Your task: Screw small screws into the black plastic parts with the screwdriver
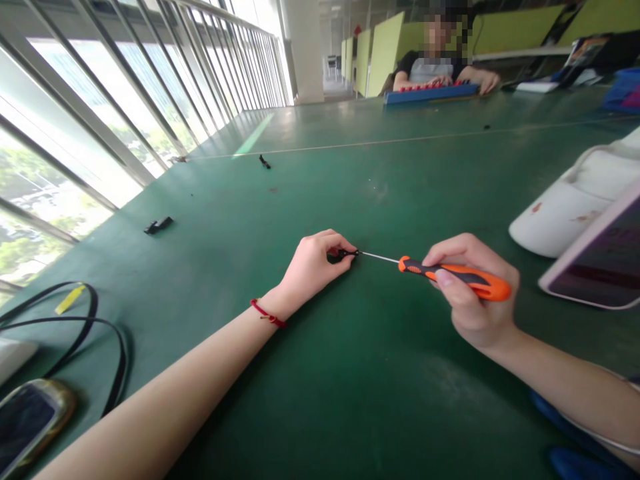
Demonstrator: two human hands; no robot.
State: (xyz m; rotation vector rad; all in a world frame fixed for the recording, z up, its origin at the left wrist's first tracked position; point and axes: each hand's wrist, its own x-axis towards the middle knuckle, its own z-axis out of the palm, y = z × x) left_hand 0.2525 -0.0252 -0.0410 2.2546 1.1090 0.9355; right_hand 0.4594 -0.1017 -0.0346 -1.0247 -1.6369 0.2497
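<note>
My left hand [315, 267] rests on the green table [350, 373] and pinches a small black part [340, 255] between thumb and fingers. My right hand [470, 293] grips an orange and black screwdriver [457, 275] by its handle. The thin metal shaft points left, and its tip meets the small black part at my left fingertips. A red string bracelet [267, 315] circles my left wrist.
A small black piece [158, 225] lies to the left, another [265, 161] farther back. A phone [30, 417] and black cable [95, 327] sit at the near left. A white bag [575, 200] and a tablet [595, 267] lie at right. A person [440, 63] works at a blue tray [430, 92] across the table.
</note>
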